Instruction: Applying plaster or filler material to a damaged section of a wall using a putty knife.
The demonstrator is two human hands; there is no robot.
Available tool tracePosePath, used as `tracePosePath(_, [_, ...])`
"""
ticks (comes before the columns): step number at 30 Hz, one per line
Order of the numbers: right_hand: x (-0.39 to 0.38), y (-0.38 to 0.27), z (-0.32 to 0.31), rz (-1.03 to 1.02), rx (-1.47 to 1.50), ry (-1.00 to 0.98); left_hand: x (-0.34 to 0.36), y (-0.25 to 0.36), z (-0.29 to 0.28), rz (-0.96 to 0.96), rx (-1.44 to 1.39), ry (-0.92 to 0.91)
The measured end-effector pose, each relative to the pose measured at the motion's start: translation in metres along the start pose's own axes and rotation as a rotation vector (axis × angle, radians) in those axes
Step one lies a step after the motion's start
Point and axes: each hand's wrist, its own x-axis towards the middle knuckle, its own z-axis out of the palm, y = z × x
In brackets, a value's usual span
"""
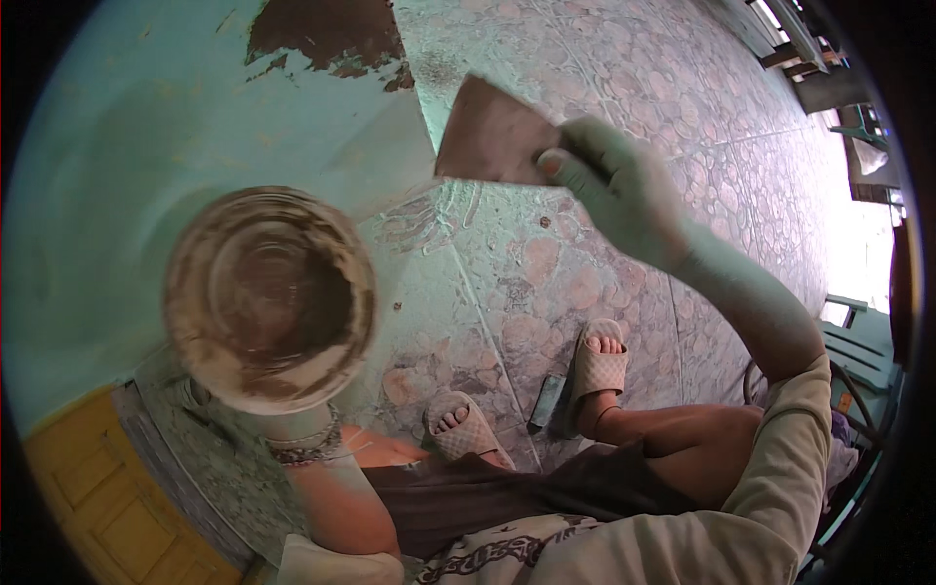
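My left hand holds up a round tub from beneath, mostly hidden behind it. Brown paste coats the inside and rim, and the tub's mouth faces me. Out in front, my right hand grips a flat, brown-smeared scraper between thumb and fingers. Its broad edge points left, near the bottom edge of the pale green wall but apart from the tub. Higher on that wall is a ragged patch of dark brown paste.
Stone-patterned tiles cover the floor, with pale dust by the wall. A small rectangular block lies between my sandalled feet. A yellow panelled door is at lower left. Green slatted furniture stands at the right.
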Motion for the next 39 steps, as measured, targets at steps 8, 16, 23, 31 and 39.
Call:
tracePosePath(8, [0.01,-0.05,0.007,-0.387,-0.624,0.308,0.025,0.01,-0.002,0.04,0.067,0.126])
tracePosePath(16, [0.018,-0.041,0.013,-0.403,-0.709,0.478,0.021,0.011,0.017,-0.017,0.001,0.052])
tracePosePath(23, [-0.016,-0.026,0.022,0.154,0.023,0.326,0.019,0.012,-0.01,-0.004,0.027,-0.073])
tracePosePath(31, [-0.015,-0.073,0.134,0.111,1.416,0.248,0.005,0.055,-0.03,-0.183,-0.391,0.06])
tracePosePath(39, [0.019,-0.156,0.186,0.222,1.489,0.653,-0.011,0.081,-0.035,-0.037,-0.098,0.234])
